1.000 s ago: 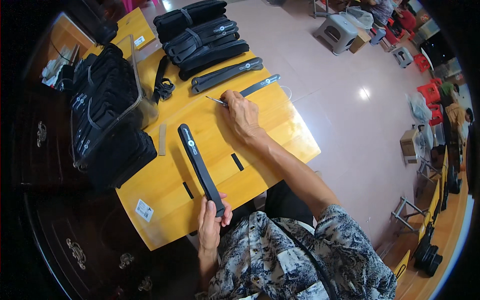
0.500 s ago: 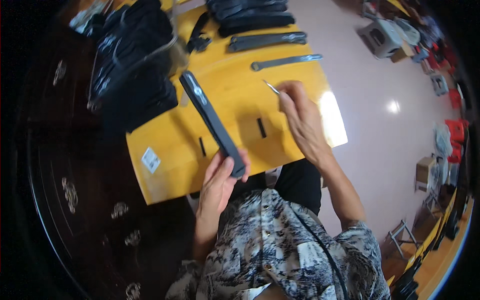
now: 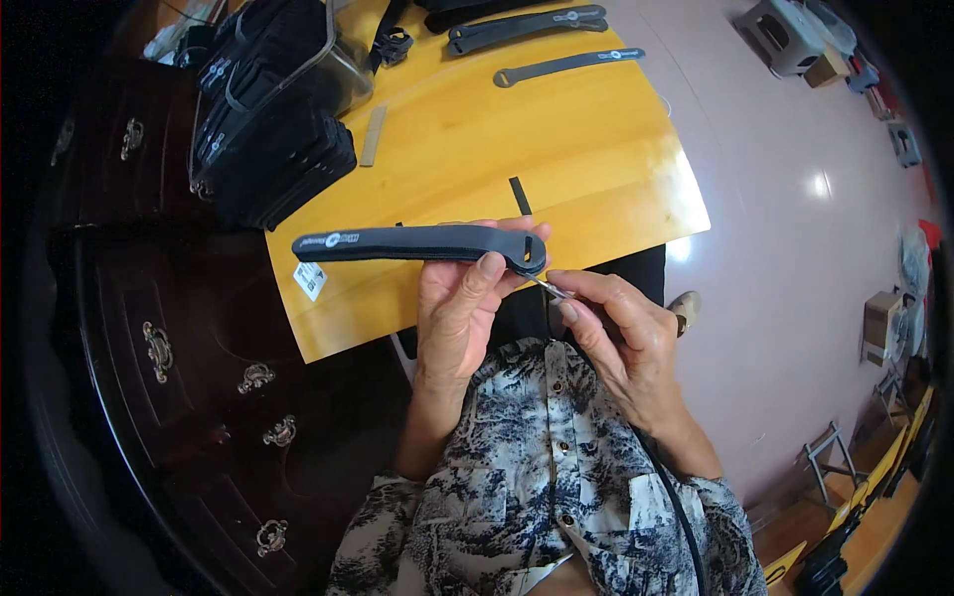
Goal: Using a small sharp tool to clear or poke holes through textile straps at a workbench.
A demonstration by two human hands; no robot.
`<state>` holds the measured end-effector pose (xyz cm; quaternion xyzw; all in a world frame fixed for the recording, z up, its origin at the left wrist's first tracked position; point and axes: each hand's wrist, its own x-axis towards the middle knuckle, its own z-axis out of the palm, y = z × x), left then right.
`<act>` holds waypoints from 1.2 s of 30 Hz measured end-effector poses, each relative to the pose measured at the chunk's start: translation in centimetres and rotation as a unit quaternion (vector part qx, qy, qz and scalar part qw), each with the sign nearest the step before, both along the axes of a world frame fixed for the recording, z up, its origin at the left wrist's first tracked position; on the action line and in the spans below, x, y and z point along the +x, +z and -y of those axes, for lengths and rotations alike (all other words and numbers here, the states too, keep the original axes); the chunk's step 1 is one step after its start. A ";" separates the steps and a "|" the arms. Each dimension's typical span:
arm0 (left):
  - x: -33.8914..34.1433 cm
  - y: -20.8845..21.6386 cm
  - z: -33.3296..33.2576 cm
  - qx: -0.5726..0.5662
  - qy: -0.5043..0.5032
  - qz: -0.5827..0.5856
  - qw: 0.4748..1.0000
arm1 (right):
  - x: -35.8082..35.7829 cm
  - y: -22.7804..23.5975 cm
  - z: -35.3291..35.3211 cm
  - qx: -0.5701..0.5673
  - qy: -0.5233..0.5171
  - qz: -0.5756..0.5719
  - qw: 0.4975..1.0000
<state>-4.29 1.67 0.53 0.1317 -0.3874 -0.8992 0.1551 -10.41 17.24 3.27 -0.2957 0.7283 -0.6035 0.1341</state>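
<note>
My left hand is closed round the slotted, rounded end of a black strap bundle, thumb on top and fingers beneath. The bundle lies nearly level above the table's near edge, its far end pointing left. Pinched between my right thumb and fingers is a slim, pointed metal tool. Its tip meets the strap end beside the slot; whether it goes in between layers I cannot tell. My right hand is close to my left fingertips.
On the yellow table lie a single strap, a small strap pile, a short black strip, a beige strip and a white label. Stacked black straps fill the left, by dark drawers.
The strap bundle has swung from steeply slanted to nearly level, its free end now pointing left. My right hand has come down and left, bringing the metal tool to the strap's slotted end.
</note>
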 end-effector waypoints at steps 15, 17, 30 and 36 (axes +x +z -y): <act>-0.5 0.4 -1.1 -0.084 0.035 0.011 0.996 | -0.6 -0.1 -0.6 0.030 -0.011 -0.064 0.997; -0.5 0.5 -1.3 -0.087 0.046 0.018 0.995 | -0.7 -0.2 -0.5 0.027 -0.015 -0.067 0.997; -0.3 -0.2 -0.9 -0.149 0.077 -0.003 0.986 | -0.8 0.2 -0.1 0.041 0.014 -0.005 0.999; -0.5 -0.1 -1.2 -0.109 0.092 0.004 0.990 | -0.8 -0.2 0.1 -0.002 0.009 0.036 0.999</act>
